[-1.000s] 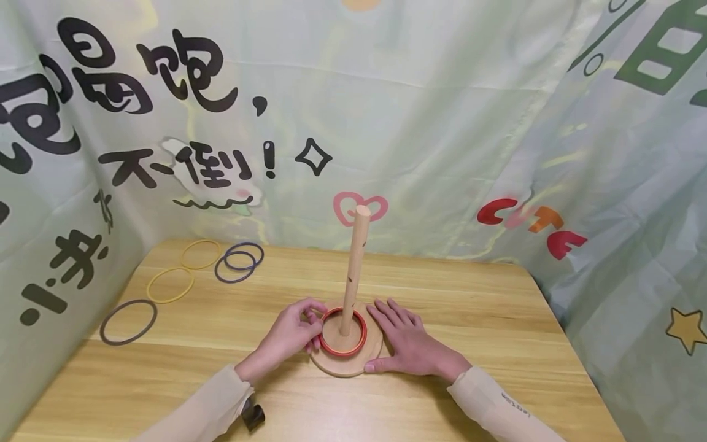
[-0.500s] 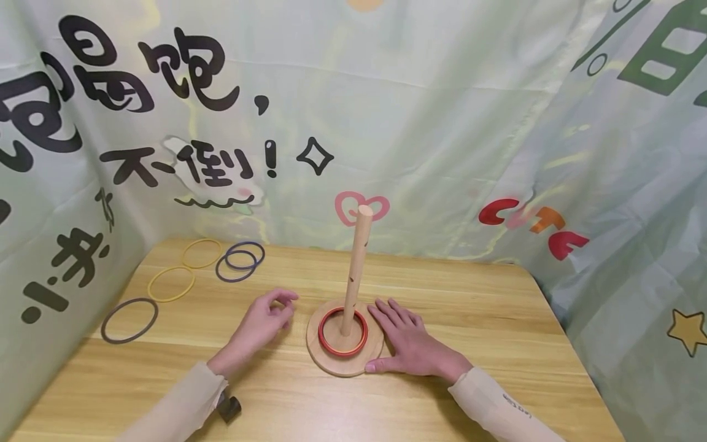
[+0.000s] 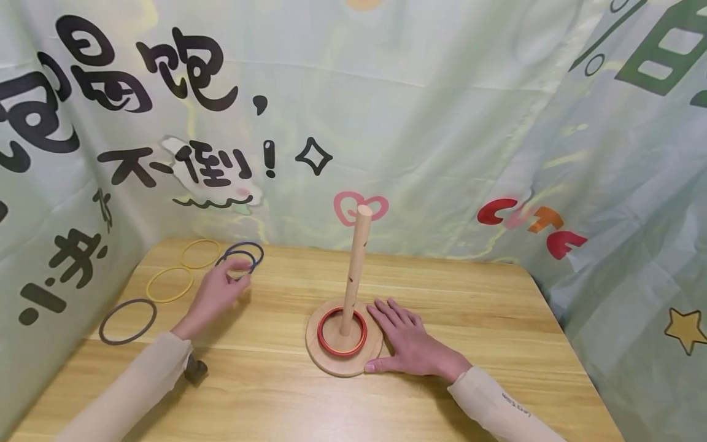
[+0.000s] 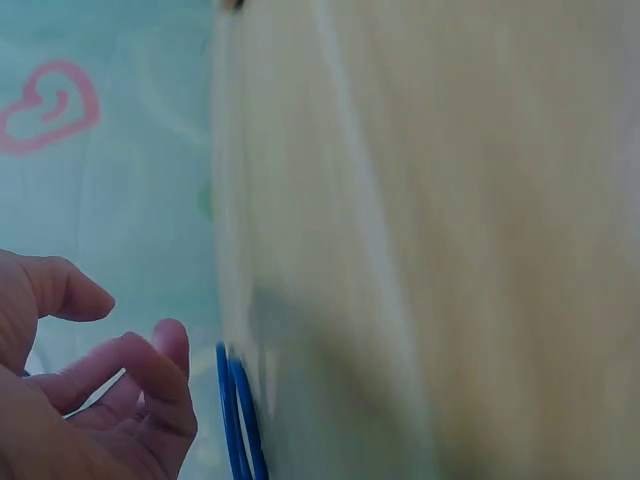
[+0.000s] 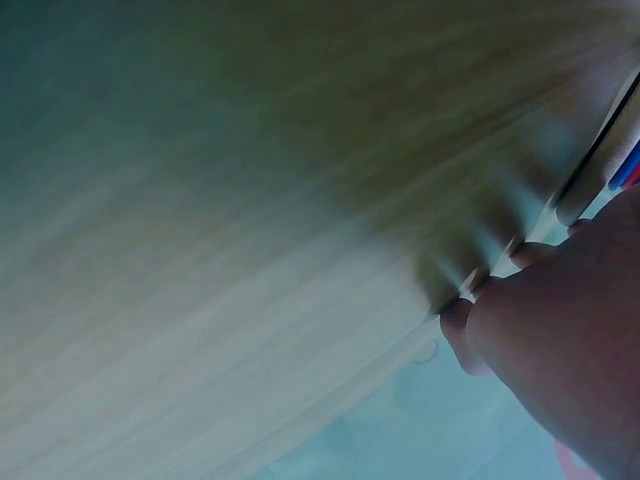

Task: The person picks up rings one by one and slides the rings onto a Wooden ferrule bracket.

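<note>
A wooden peg [image 3: 356, 270] stands upright on a round wooden base [image 3: 313, 350]. Around its foot lies a red ring [image 3: 342, 354]. My right hand [image 3: 411, 347] rests against the base's right side, fingers spread and thumb at the near edge. My left hand [image 3: 215, 296] is over the table's left part, fingers loosely bent, nothing held. It partly covers two overlapping dark blue rings [image 3: 262, 252]. In the left wrist view, a gap shows between my fingertips and the blue rings [image 4: 232, 420].
A yellow ring [image 3: 184, 288] lies left of my left hand, with another yellow ring [image 3: 184, 252] behind it. A dark grey ring [image 3: 105, 319] is nearer the table's left edge. Printed cloth [image 3: 442, 123] encloses the wooden table [image 3: 469, 294] at the back and sides.
My left hand has left the red ring at the base and moved left and away from me to the blue rings. My right hand has stayed on the base.
</note>
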{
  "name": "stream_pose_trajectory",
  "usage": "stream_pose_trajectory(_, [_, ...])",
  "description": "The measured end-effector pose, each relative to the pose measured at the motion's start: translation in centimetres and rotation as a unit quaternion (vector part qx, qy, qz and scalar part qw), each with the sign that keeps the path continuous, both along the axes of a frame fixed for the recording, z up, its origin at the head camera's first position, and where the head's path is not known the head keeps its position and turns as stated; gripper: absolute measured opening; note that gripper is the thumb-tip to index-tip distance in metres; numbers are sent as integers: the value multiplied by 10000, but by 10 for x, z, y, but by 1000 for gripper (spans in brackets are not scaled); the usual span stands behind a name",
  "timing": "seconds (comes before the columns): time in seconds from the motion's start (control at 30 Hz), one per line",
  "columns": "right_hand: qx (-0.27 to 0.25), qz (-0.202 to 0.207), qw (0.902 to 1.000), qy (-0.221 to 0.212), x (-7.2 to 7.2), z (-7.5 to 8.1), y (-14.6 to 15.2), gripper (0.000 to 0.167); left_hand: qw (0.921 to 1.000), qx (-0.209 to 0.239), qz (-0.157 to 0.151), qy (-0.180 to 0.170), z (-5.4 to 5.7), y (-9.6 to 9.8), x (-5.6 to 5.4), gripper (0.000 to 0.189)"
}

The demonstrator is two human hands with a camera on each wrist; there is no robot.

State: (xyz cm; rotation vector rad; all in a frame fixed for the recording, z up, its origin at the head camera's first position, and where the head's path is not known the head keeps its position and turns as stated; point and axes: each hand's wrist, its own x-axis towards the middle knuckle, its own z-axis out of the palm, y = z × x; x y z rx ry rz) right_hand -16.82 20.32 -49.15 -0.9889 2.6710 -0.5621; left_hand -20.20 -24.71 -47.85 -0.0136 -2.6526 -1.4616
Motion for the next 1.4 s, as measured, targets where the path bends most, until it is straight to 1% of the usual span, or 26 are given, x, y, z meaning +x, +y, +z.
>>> stream_pose_trajectory(0.13, [0, 19, 10000, 21, 0, 0, -1, 115, 9996, -262, 26, -48, -1, -11, -13, 43])
stream_pose_trajectory(0.27, [-20, 21, 10000, 21, -1, 0, -2, 116, 9967, -808, 6, -26, -4, -16, -23, 43])
stream_pose_trajectory(0.37, [-37, 28, 10000, 13, -1, -1, -2, 116, 9944, -1054, 47, -18, -7, -19, -29, 40])
stream_pose_trajectory(0.43, [-36, 33, 10000, 16, -1, -1, -3, 116, 9939, -1099, 62, -49, -9, -21, -32, 37])
stream_pose_trajectory(0.57, [-17, 22, 10000, 35, -1, -2, -3, 117, 9939, -1099, -35, -82, -13, -26, -39, 33])
stream_pose_trajectory(0.67, [2, 23, 10000, 45, -1, -2, -3, 117, 9937, -1117, -114, -43, -16, -29, -44, 30])
stream_pose_trajectory(0.77, [-7, 34, 10000, 23, -1, -2, -3, 116, 9935, -1134, -122, -8, -18, -30, -47, 29])
stream_pose_trajectory(0.9, [-14, 45, 10000, -24, -1, -2, -3, 115, 9924, -1217, -144, 118, -19, -31, -49, 25])
stream_pose_trajectory(1.03, [15, 29, 10000, 4, -1, -2, -2, 116, 9884, -1426, -234, 466, -17, -28, -49, 23])
stream_pose_trajectory(1.13, [39, 10, 10000, 36, -2, -1, -2, 116, 9841, -1553, -240, 831, -12, -23, -49, 22])
stream_pose_trajectory(1.3, [44, -2, 10000, 28, -1, -1, -1, 117, 9699, -1711, -67, 1733, 2, -13, -46, 23])
stream_pose_trajectory(1.37, [30, -10, 10000, 19, -1, -1, -1, 117, 9640, -1739, 0, 2013, 9, -8, -45, 23])
stream_pose_trajectory(1.4, [33, -13, 10000, 21, -1, -1, -1, 117, 9627, -1718, 5, 2092, 12, -5, -44, 23])
